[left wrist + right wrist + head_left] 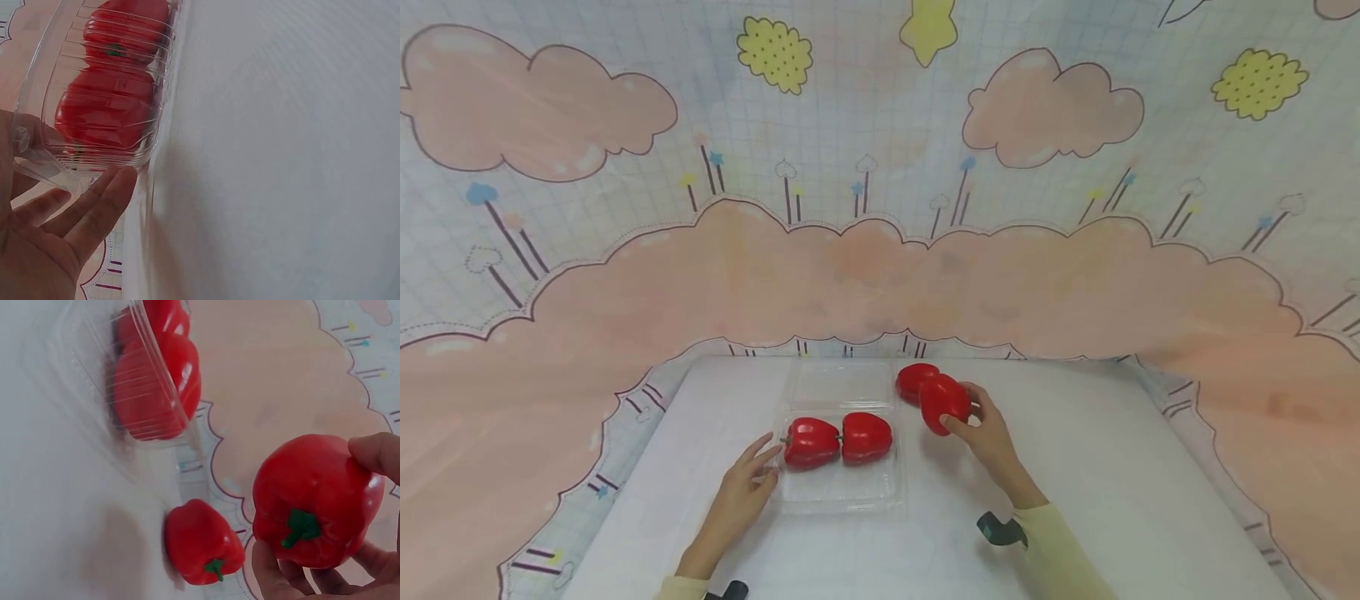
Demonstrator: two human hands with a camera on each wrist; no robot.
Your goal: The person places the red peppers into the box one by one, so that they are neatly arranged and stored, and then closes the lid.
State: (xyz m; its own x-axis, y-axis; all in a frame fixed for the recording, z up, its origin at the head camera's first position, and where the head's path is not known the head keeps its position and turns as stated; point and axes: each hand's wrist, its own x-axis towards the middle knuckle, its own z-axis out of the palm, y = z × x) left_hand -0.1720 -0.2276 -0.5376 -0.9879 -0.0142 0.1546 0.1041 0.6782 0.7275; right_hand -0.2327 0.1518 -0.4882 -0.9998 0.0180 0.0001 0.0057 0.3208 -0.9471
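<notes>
My right hand [992,433] grips a red bell pepper [943,403] above the table; its green stem shows in the right wrist view. Behind it another red bell pepper [203,544] lies on the table, partly covered by the held one in the head view. Two more red bell peppers [867,437] sit side by side in a clear plastic clamshell box [838,492], whose lid [841,385] is folded back. At the box's left edge is my left hand [741,492], its fingers fairly straight, fingertips at the clear wall in the left wrist view.
A white tabletop [1112,500] carries everything. Behind and around it hangs a cloth [925,283] printed with clouds and stars. Dark straps with camera mounts [1000,529] sit at the wrists.
</notes>
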